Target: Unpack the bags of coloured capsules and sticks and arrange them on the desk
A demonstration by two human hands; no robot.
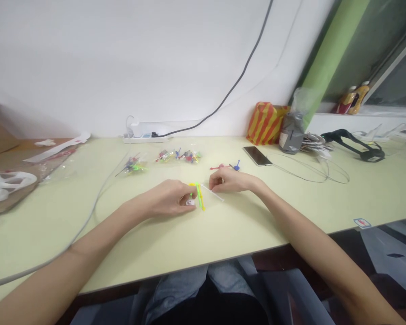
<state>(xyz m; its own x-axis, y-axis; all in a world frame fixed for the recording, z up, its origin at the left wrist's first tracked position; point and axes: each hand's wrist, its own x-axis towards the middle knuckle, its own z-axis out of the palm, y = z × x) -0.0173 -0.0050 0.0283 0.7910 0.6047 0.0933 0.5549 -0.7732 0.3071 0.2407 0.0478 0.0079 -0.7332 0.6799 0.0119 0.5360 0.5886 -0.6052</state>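
One white stick [218, 196] is slanting far-left to near-right by the nearer right hand [232, 179], which is curling in, can't tell if gripping. Meanwhile the left hand [169, 198] is pinching a small white piece [190, 202] beside yellow-green sticks [200, 197].

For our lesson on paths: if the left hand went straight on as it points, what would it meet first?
Probably the long green stick, just beyond the left hand; contact is unclear.
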